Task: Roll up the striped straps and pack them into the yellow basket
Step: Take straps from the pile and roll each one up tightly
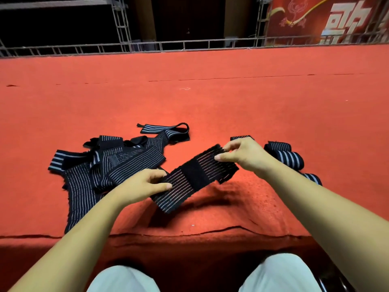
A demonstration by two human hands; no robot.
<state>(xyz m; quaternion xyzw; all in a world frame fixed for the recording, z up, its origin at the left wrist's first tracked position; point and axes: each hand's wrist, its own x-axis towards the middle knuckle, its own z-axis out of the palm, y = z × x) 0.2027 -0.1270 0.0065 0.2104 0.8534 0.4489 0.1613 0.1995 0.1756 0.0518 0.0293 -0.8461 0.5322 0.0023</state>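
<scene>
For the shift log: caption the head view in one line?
Left hand and right hand hold a striped strap over red carpet; loose straps left, rolled straps right.

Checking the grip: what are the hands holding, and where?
One striped strap: left hand pinches its near end, right hand its far end.

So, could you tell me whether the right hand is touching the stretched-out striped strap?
Touching. The head view shows the right hand pinching the far end of the striped strap between thumb and fingers.
</scene>
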